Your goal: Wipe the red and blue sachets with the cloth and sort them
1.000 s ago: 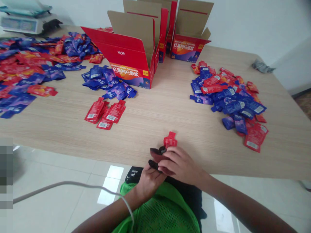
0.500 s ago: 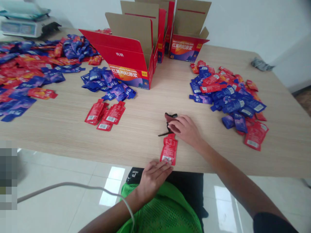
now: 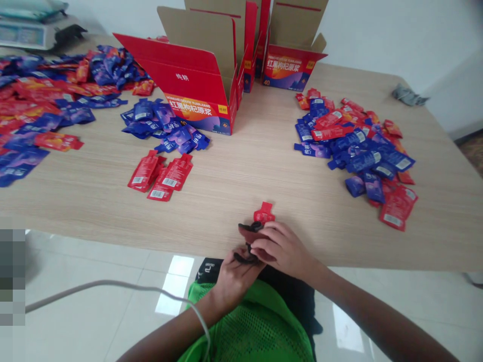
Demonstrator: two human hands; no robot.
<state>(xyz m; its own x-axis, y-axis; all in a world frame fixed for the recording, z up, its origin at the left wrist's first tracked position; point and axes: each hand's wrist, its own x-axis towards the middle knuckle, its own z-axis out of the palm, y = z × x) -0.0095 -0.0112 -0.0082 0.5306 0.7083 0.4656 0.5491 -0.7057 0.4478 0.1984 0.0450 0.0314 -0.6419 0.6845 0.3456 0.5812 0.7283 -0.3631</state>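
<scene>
A: What lies under the hands?

B: A red pouch [image 3: 264,212], on the table [image 3: 222,176] close to the middle of its near edge.

A: How does it look?

B: Bright red, with a stubby neck pointing to the far side, wider shoulders below that, and faint pale print. The rest of it is covered.

A: Covered by what?

B: By the hands and a maroon-and-black piece [image 3: 249,234]: flat maroon faces, curved black ends. I can't tell what it is.

A: And the right hand [image 3: 289,251]?

B: It holds that piece, its bent fingers close together on the right side, just on the near side of the pouch's neck.

A: The left hand [image 3: 234,278]?

B: At the near table edge, fingers reaching right. The tips are hidden behind the piece, so I can't tell whether they pinch or press anything.

A: More pouches?

B: To the left, some red pouches [image 3: 160,177] overlap, white barcodes up, nearer than the blue pouches [image 3: 166,126] beside an open box [image 3: 199,111]. To the right, a mixed pile [image 3: 356,148] of red and blue.
</scene>
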